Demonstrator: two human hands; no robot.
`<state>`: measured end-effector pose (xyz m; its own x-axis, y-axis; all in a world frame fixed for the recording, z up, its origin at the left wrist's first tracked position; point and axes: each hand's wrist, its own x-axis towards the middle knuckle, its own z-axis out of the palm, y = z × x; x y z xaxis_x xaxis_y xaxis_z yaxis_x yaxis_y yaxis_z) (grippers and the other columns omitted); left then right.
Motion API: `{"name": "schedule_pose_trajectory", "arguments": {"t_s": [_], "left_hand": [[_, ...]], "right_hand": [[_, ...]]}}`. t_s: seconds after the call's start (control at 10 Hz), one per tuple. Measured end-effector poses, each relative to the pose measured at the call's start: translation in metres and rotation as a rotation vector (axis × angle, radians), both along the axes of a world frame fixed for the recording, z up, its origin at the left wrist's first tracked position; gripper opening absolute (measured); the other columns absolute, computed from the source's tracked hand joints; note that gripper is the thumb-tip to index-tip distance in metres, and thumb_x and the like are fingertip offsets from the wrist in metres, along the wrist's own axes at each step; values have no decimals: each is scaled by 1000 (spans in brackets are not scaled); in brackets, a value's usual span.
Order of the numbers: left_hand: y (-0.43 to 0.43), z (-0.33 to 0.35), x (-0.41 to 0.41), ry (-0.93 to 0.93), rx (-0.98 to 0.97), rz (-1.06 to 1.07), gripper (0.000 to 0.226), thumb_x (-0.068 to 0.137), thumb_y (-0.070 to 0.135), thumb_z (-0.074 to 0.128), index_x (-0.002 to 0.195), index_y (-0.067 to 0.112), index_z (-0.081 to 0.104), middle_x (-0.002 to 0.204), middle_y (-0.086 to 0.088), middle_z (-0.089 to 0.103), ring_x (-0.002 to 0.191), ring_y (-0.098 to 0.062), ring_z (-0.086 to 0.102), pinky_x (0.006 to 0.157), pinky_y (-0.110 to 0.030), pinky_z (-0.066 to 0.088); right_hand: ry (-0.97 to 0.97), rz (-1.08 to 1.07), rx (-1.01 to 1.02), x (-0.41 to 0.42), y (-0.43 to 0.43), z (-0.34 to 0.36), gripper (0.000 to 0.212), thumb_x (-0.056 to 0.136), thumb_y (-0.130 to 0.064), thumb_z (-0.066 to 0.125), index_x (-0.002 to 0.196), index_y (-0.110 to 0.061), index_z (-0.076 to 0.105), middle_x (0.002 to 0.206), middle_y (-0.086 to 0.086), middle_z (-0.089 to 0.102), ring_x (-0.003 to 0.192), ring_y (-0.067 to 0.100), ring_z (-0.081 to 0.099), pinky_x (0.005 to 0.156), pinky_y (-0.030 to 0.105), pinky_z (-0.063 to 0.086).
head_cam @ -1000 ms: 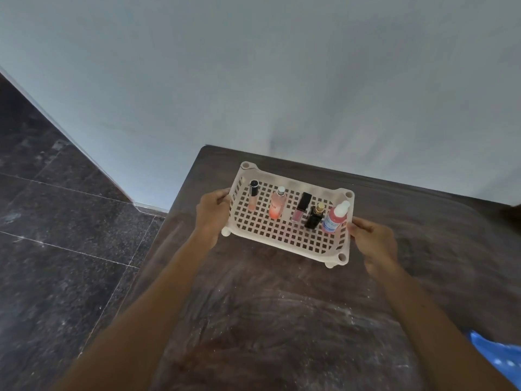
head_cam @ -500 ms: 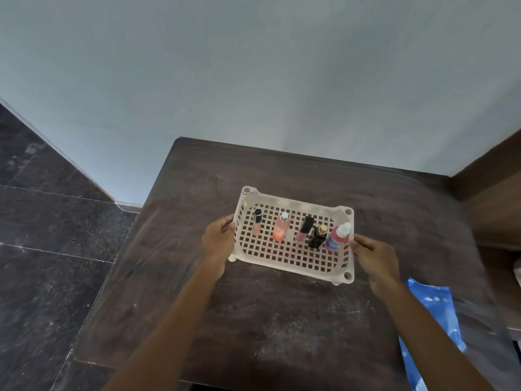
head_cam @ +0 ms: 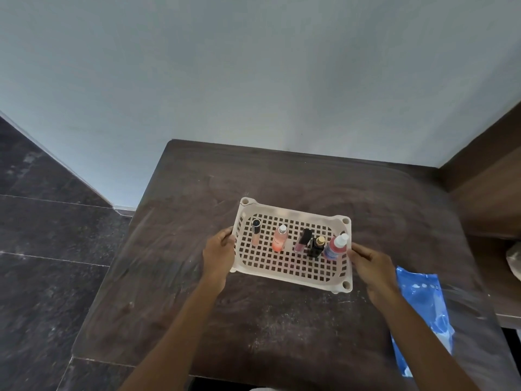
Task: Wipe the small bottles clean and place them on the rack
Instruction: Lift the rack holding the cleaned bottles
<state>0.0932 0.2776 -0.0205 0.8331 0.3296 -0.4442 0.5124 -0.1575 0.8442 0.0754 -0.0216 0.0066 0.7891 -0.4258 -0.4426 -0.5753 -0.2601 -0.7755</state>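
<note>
A cream perforated plastic rack (head_cam: 293,268) sits on the dark wooden table (head_cam: 282,328). Several small bottles stand in a row on it: a slim black-capped tube (head_cam: 256,232), a pink bottle (head_cam: 280,238), a mauve tube with black cap (head_cam: 303,240), a black bottle with gold cap (head_cam: 316,246) and a blue-and-red bottle with white cap (head_cam: 336,246). My left hand (head_cam: 218,253) grips the rack's left rim. My right hand (head_cam: 369,265) holds the right rim with curled fingers.
A blue plastic pouch (head_cam: 423,314) lies on the table at the right. A wooden cabinet (head_cam: 490,198) stands to the right, a pale wall behind. Dark tiled floor (head_cam: 50,272) drops off past the table's left edge.
The rack, held by both hands, has come down toward me over the table's middle; the view has shifted, showing more of the table and the blue pouch.
</note>
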Motion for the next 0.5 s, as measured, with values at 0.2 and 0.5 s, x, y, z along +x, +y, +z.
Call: {"name": "schedule_pose_trajectory", "arguments": {"t_s": [0.2,0.5], "left_hand": [[-4,5,-8,-35,67,-31,32,100,26,44,119,29,69,100,10,77,92,-14,74,89,-46,59],[-36,78,7,-691,874,-345,60,104,41,29,156,10,26,165,-11,21,155,-27,11,125,-43,13]], "right_hand": [[-16,77,-147,-4,1,12,22,95,-23,54,106,-26,72,97,-6,74,88,14,67,92,37,51],[-510,359,-819,2,37,70,58,99,-44,32,146,-11,34,152,10,36,144,23,24,114,37,24]]}}
